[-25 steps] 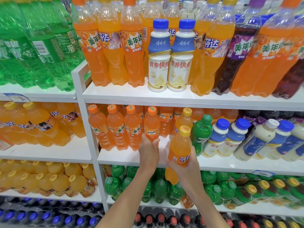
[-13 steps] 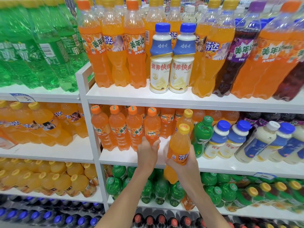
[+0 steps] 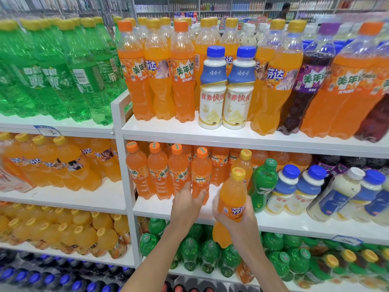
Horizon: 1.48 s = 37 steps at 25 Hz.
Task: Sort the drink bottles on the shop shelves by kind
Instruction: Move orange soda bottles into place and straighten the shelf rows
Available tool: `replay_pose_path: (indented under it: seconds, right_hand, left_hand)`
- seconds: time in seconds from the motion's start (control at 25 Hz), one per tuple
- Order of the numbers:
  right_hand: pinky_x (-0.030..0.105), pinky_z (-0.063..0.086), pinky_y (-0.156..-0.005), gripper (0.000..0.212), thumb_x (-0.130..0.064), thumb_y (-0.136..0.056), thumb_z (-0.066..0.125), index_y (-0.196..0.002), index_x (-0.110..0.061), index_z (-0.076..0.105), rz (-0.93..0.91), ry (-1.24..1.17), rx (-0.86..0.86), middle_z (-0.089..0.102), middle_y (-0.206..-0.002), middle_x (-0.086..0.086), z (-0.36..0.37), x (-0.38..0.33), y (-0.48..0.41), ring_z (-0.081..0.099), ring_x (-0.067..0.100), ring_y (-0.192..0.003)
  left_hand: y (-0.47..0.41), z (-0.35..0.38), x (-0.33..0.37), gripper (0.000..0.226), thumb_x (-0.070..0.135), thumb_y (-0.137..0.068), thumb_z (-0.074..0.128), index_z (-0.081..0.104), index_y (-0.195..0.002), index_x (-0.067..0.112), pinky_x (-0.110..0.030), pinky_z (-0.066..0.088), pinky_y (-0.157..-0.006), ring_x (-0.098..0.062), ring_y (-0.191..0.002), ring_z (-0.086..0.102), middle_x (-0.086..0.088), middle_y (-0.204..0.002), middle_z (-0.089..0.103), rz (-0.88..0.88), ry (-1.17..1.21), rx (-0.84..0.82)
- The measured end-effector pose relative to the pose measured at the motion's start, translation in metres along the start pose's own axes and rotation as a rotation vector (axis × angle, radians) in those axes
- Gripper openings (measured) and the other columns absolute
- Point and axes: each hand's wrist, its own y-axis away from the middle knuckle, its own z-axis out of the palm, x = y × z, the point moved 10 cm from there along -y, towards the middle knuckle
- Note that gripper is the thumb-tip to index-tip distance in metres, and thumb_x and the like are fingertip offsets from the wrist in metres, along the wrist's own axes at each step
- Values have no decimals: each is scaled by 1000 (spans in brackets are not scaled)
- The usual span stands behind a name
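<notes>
Little has changed: the left hand (image 3: 186, 204) still grips the orange-capped bottle (image 3: 201, 173) on the middle shelf (image 3: 160, 207); the right hand (image 3: 235, 220) still clasps the yellow-capped bottle (image 3: 232, 192) just beside it

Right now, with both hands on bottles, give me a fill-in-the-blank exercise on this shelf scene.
1. The right hand grips an orange soda bottle whose cap is ___.
2. The left hand holds a standing bottle whose cap is ___.
3. On the top shelf, two white bottles with ___ caps stand among orange sodas.

Missing words: yellow; orange; blue.
</notes>
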Motion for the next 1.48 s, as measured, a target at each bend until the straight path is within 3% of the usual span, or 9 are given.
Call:
replay_pose_path:
  seconds: [0.16, 0.24, 0.6, 0.68, 0.8, 0.84, 1.0, 1.2, 1.48]
  right_hand:
    - [39, 56, -80, 51, -14, -79, 86, -112, -38, 56, 3, -11, -19, 72, -91, -14, 1, -1, 1, 68, 8, -81]
    - [38, 56, -81, 51, -12, -80, 85, -113, -39, 56, -1, -21, -35, 73, -91, -15, 3, -4, 1, 69, 7, -81]
    - [56, 58, -90, 68, -3, -72, 90, -124, -33, 58, 30, -121, -114, 76, -102, -2, 14, -15, -12, 73, 21, -94]
    - [49, 61, -86, 70, 2, -70, 89, -124, -30, 58, 22, -136, -124, 76, -100, -1, 17, -25, -16, 74, 20, -92]
    - [21, 58, -64, 63, 7, -72, 85, -116, -29, 57, -5, -156, -124, 74, -93, 0, 22, -49, -21, 72, 7, -78]
    - [23, 58, -65, 62, 7, -73, 85, -115, -29, 57, -20, -141, -127, 74, -91, 0, 24, -56, -23, 72, 8, -78]
    - [58, 58, -88, 59, -5, -73, 90, -115, -32, 59, -95, -88, -139, 76, -93, 2, 33, -77, -30, 73, 25, -88]
    - [38, 59, -78, 49, -21, -79, 87, -111, -43, 58, -177, -59, -142, 75, -91, -15, 41, -118, -36, 72, 5, -82]
    - [36, 62, -77, 52, -32, -80, 85, -120, -44, 55, -228, -71, -191, 74, -94, -21, 63, -153, -52, 72, 2, -86]
  left_hand:
    - [4, -13, 2, 60, 51, -101, 55, 46, -151, 18, -37, 47, -102, -22, -132, 56, -1, -143, 61, 31, -70, -1]
    - [7, -22, 3, 60, 52, -101, 54, 46, -152, 20, -35, 46, -104, -20, -135, 54, 1, -147, 58, 50, -87, 19]
    - [19, -89, 57, 51, 51, -102, 54, 55, -145, 25, -32, 48, -107, -7, -128, 55, 11, -141, 61, 219, -15, 210]
    - [19, -109, 79, 46, 47, -102, 56, 57, -144, 27, -30, 47, -109, -5, -129, 54, 14, -140, 61, 268, 18, 278]
    - [14, -131, 111, 45, 44, -102, 58, 58, -143, 26, -24, 44, -107, -4, -130, 54, 14, -139, 61, 336, 29, 329]
    - [11, -136, 121, 45, 44, -102, 57, 57, -143, 26, -24, 43, -106, -4, -130, 53, 14, -140, 61, 352, 23, 329]
    - [1, -157, 143, 45, 44, -102, 56, 56, -144, 27, -26, 41, -107, -8, -133, 51, 12, -143, 59, 387, -3, 349]
    - [-4, -184, 144, 43, 42, -102, 57, 57, -142, 26, -30, 42, -107, -11, -132, 53, 10, -143, 60, 388, -20, 394]
    - [-5, -215, 135, 44, 43, -102, 57, 58, -142, 26, -26, 42, -105, -8, -129, 53, 11, -141, 61, 353, -49, 465]
